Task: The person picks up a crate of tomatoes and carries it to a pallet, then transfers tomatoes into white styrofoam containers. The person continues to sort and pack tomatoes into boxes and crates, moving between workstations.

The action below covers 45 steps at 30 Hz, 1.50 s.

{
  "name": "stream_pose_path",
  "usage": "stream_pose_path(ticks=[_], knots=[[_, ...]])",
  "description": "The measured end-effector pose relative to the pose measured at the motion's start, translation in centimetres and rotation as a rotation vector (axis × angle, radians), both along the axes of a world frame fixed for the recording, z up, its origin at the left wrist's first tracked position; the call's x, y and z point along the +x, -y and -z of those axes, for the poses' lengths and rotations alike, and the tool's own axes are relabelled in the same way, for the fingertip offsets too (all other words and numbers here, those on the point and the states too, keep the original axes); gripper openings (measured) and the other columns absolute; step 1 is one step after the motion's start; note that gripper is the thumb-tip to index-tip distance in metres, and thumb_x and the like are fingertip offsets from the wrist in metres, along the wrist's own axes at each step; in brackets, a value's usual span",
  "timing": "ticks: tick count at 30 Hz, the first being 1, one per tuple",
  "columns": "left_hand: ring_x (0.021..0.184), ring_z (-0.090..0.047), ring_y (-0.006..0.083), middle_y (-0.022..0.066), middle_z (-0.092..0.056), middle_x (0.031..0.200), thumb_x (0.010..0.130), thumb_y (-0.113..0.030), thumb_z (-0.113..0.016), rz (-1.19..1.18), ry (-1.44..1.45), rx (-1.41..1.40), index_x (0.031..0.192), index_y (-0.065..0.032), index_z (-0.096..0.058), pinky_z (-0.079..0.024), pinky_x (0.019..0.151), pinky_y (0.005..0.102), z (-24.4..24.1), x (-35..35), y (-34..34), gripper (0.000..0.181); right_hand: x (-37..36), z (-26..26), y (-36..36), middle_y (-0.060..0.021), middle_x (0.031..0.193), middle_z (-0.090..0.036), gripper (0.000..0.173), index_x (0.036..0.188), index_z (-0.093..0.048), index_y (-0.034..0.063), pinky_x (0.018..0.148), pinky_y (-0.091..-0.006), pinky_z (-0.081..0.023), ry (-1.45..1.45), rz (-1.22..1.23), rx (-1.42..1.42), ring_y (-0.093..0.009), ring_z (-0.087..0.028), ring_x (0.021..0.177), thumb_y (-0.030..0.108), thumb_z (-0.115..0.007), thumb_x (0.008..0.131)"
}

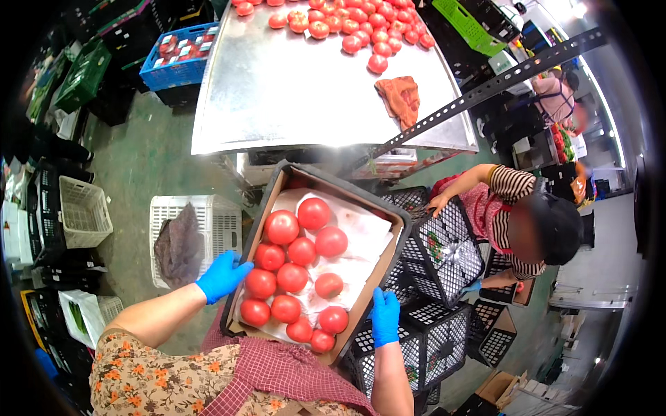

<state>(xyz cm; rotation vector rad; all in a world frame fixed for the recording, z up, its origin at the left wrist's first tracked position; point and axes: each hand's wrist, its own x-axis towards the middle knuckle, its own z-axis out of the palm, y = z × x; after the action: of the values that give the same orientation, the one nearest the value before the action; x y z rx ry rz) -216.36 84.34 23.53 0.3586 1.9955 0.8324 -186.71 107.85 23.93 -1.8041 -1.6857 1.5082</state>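
Both my hands wear blue gloves and grip a black crate (403,221) lined with cardboard, held tilted in front of my apron. My left hand (222,278) is on its left wall, and my right hand (385,317) is on the right wall. Inside, several red tomatoes (292,277) lie mostly along the left and near sides on white paper (359,229). Bare paper shows at the far right of the crate. Beyond it stands a metal-topped table (276,104) with many tomatoes (359,23) heaped at its far end and an orange-brown cloth (400,99).
A perforated metal post (484,80) slants across the table's right corner. At right, another person (499,208) handles a black mesh crate (442,249) above stacked crates (437,343). A white crate (223,223) bearing a dark cloth (179,249) stands left; a blue crate (177,73) holds packed produce.
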Motion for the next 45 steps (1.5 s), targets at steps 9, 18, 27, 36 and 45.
stream_pose_path(ticks=[9,18,27,36,45], knots=[[0.087,-0.060,0.0355,0.0242,-0.060,0.094,0.091,-0.028,-0.054,-0.007,-0.320,0.266,0.101,0.0021,-0.054,-0.047,0.076,0.0414,-5.8,-1.9,1.3,0.032,-3.0,-4.7,-3.5,0.0004,0.064,-0.046,0.022,0.079,-0.050,0.0051,0.045,-0.0243,-0.035,-0.158,-0.200,0.345,-0.007,-0.039,0.052,0.021,-0.059,0.091],[0.076,-0.051,0.0469,0.0281,-0.053,0.080,0.092,-0.032,-0.051,-0.086,-0.699,0.239,0.081,0.0012,-0.052,-0.042,0.066,0.0470,-5.5,-7.3,-1.2,0.035,-14.6,-4.0,-8.8,-0.0217,0.114,-0.060,0.051,0.137,-0.038,0.0097,0.082,-0.0385,-0.048,-0.252,-0.471,0.621,-0.032,-0.061,0.099,0.018,-0.055,0.089],[0.094,-0.057,0.0449,0.0271,-0.061,0.098,0.091,-0.033,-0.050,-0.103,-0.836,0.135,0.101,0.0036,-0.059,-0.047,0.078,0.0454,-6.0,-11.0,-4.1,0.039,-18.8,-5.2,-11.7,-0.0251,0.108,-0.060,0.057,0.141,-0.033,0.0188,0.079,-0.0443,-0.048,-0.136,-0.532,0.599,-0.040,-0.060,0.094,0.019,-0.053,0.088],[0.083,-0.062,0.0385,0.0255,-0.063,0.089,0.088,-0.028,-0.051,-0.098,-0.687,0.000,0.091,0.0021,-0.062,-0.048,0.072,0.0415,-10.1,-16.7,-7.0,0.033,-24.8,-9.5,-15.3,-0.0272,0.105,-0.060,0.052,0.132,-0.042,0.0027,0.082,-0.0472,-0.047,0.058,-0.651,0.561,-0.042,-0.059,0.095,0.022,-0.054,0.085],[0.059,-0.063,0.0252,0.0152,-0.063,0.073,0.090,-0.028,-0.048,-0.213,-0.395,0.027,0.085,-0.0002,-0.062,-0.048,0.047,0.0375,-13.0,-21.8,-10.2,0.032,-33.0,-11.8,-19.7,-0.0268,0.101,-0.061,0.030,0.108,-0.052,0.0030,0.082,-0.0498,-0.046,0.249,-0.760,0.566,-0.043,-0.058,0.097,0.022,-0.049,0.085]])
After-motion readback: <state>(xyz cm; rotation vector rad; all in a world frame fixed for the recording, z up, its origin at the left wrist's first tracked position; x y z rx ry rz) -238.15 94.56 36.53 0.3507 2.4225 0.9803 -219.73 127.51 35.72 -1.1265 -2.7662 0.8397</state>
